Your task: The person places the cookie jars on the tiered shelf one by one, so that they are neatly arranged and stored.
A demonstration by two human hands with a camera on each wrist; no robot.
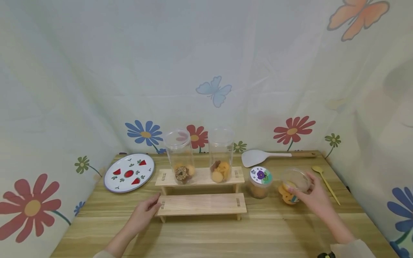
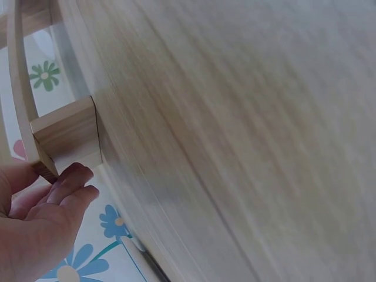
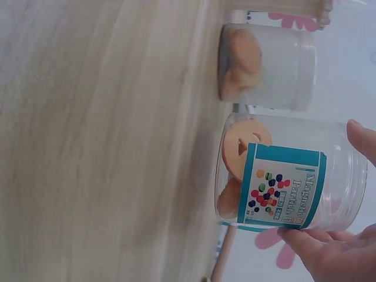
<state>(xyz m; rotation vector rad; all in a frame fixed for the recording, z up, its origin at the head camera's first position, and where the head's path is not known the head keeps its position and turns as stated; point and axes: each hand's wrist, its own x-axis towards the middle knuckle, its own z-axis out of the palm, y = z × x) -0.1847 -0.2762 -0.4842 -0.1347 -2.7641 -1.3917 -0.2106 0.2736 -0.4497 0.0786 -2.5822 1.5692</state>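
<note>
At the left end of the lower tier of a wooden two-step rack [image 1: 206, 205], the left hand [image 1: 144, 214] pinches the board's edge; the left wrist view shows thumb and fingers around that corner [image 2: 44, 167]. The right hand [image 1: 317, 197] grips a clear jar [image 1: 294, 182] near its rim, with orange cookies in its bottom. A blue-edged label [image 3: 285, 187] faces the right wrist camera. Just left of it stands a smaller jar [image 1: 258, 190] with a flower-printed lid. Two tall clear jars [image 1: 179, 157] [image 1: 221, 154] with cookies stand on the upper tier.
A round white plate [image 1: 129, 188] with red fruit pictures lies at the back left. Behind the jars lies a white spatula [image 1: 255, 157] with a wooden handle. A gold spoon [image 1: 329, 186] is right of the right hand. Flower-printed cloth [image 1: 206, 53] surrounds the table.
</note>
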